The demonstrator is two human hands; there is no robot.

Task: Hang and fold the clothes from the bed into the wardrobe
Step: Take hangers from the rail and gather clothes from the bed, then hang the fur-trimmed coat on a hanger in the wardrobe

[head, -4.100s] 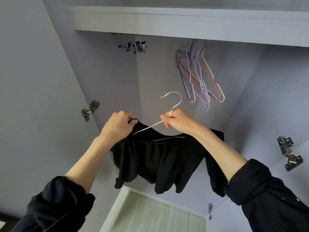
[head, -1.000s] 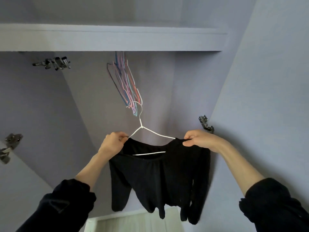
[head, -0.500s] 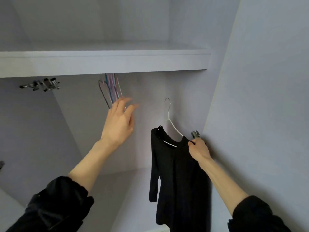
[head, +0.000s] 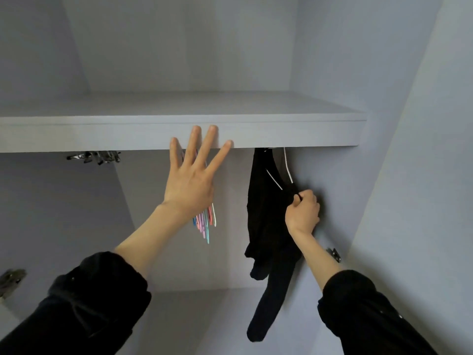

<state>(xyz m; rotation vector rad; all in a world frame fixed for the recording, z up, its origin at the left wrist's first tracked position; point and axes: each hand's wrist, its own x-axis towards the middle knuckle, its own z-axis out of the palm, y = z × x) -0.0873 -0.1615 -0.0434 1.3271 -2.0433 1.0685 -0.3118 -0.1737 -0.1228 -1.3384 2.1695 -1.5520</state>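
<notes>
Right hand (head: pixel 303 213) pinches the black garment (head: pixel 266 226) on its white hanger (head: pixel 288 170), at 3 o'clock under the shelf (head: pixel 294 135); hook hidden, apparently hung. Left hand (head: pixel 190 183) splayed, empty.

The left hand (head: pixel 190 180) is raised with palm facing away, fingers (head: pixel 208 142) straight and spread, forearm bare below a pushed-up dark sleeve (head: pixel 102 290). To its right, the right hand (head: pixel 303 211) is curled, pinching black fabric, arm reaching up from the near right.
</notes>
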